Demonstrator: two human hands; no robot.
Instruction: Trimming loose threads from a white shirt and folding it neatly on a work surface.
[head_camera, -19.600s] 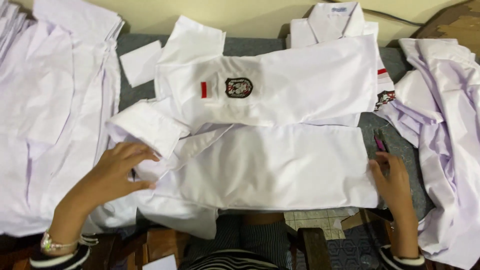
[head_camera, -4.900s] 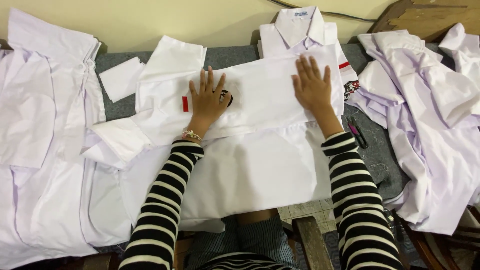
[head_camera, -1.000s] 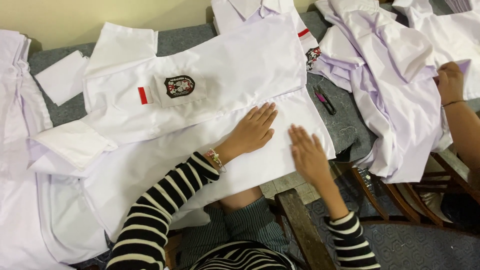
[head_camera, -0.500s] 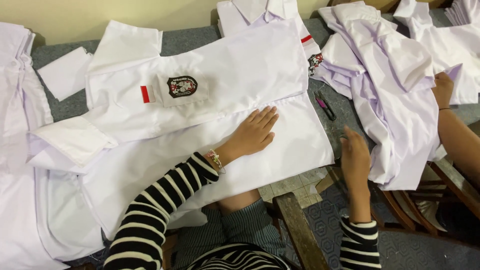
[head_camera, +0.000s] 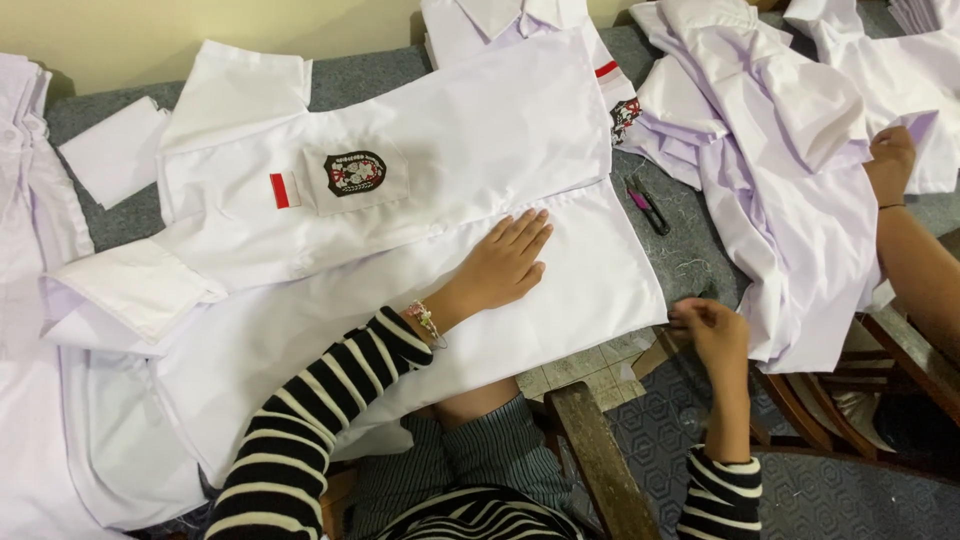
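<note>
Left hand (head_camera: 505, 265) flat, fingers spread, on white shirt (head_camera: 420, 170); right hand (head_camera: 712, 330) perhaps pinched, contents unclear.

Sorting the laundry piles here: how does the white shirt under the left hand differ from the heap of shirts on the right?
The white shirt lies spread flat and smooth, badge pocket and red stripe showing, with the left hand pressed flat on it. The heap of shirts is crumpled and folded over itself, with a faint lilac tint, and another person's hand rests on it. Both look like light shirt cloth on the grey table.
</note>
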